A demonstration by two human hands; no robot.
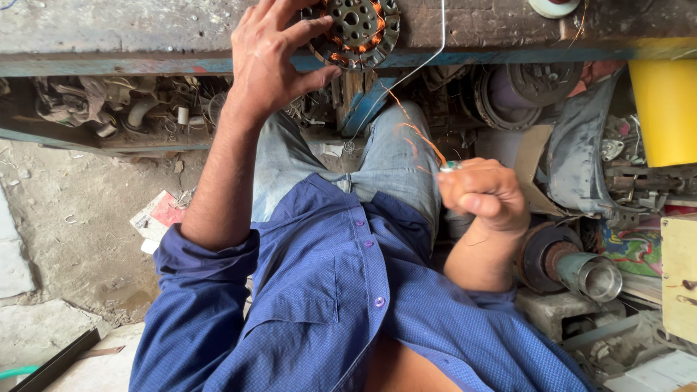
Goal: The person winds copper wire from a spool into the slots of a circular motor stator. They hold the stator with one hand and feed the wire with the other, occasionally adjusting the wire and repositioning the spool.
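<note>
A round metal motor stator [356,29] with copper windings lies on the edge of a worn workbench [131,29]. My left hand [272,58] rests its spread fingers against the stator's left side. My right hand [485,192] is closed into a fist over my lap, gripping a thin copper wire [414,131] that runs up toward the stator. A small shiny tip shows at the top of the fist. A grey wire [435,43] curves down from the bench beside it.
Motor parts and scrap fill the shelf [109,109] under the bench. A yellow container [666,109] stands at right, with a metal cylinder [592,274] and rotor parts below it. Bare dirt floor [72,218] lies at left.
</note>
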